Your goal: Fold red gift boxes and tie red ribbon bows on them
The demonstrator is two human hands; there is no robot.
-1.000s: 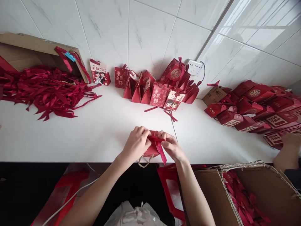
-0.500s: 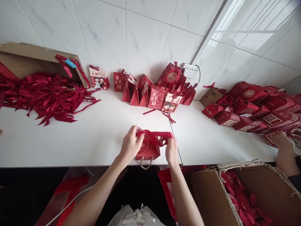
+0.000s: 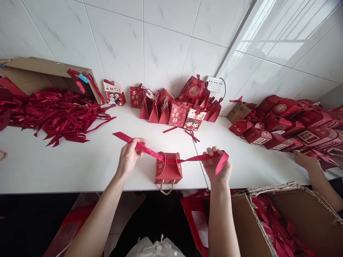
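A small red gift box (image 3: 168, 170) with a rope handle stands near the front edge of the white table (image 3: 80, 167). A red ribbon (image 3: 150, 151) runs through its top and stretches out to both sides. My left hand (image 3: 130, 157) is closed on the left end of the ribbon, left of the box. My right hand (image 3: 217, 165) is closed on the right end, right of the box. Both ends are pulled taut and apart.
A heap of loose red ribbons (image 3: 50, 112) spills from a cardboard box (image 3: 40, 71) at the left. Finished red boxes (image 3: 182, 105) stand against the tiled wall and pile up at right (image 3: 289, 121). Another person's hand (image 3: 305, 160) reaches there. An open carton (image 3: 281, 217) sits below right.
My hands were together on top of the box, working the ribbon. They have since moved apart sideways, drawing the ribbon out tight to left and right.
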